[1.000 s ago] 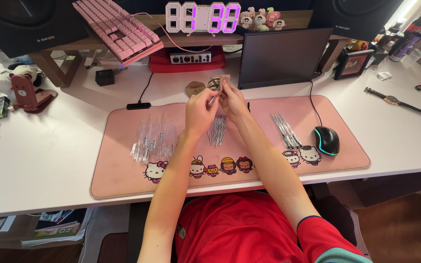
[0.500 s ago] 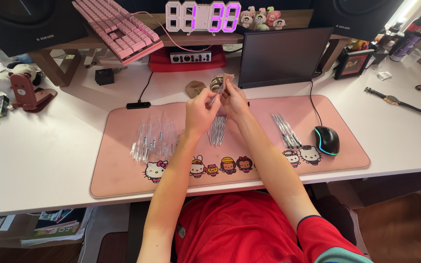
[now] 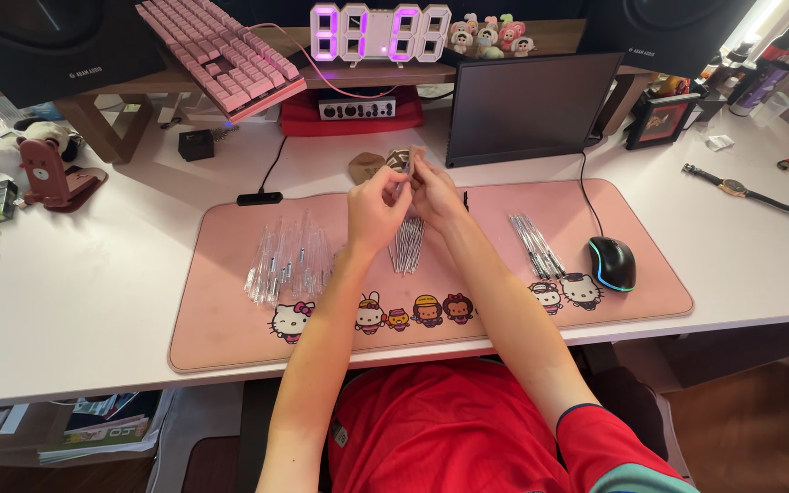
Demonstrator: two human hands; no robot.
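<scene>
I sit at a white desk (image 3: 93, 301) with both arms stretched forward over a pink desk mat (image 3: 230, 319). My left hand (image 3: 374, 208) and my right hand (image 3: 433, 187) meet above the far middle of the mat, nearly touching each other. The fingertips of both hands are pinched together on 1 thin clear pen part (image 3: 410, 173), which is too small to make out in detail. Directly below my hands, a small bundle of thin refills (image 3: 405, 245) lies on the mat. To the left lies a loose pile of clear pen tubes (image 3: 289, 265). To the right lies a row of finished pens (image 3: 534, 245), and just beyond it a black mouse (image 3: 612, 263). Behind my hands stands a dark tablet screen (image 3: 531, 105), well apart.
</scene>
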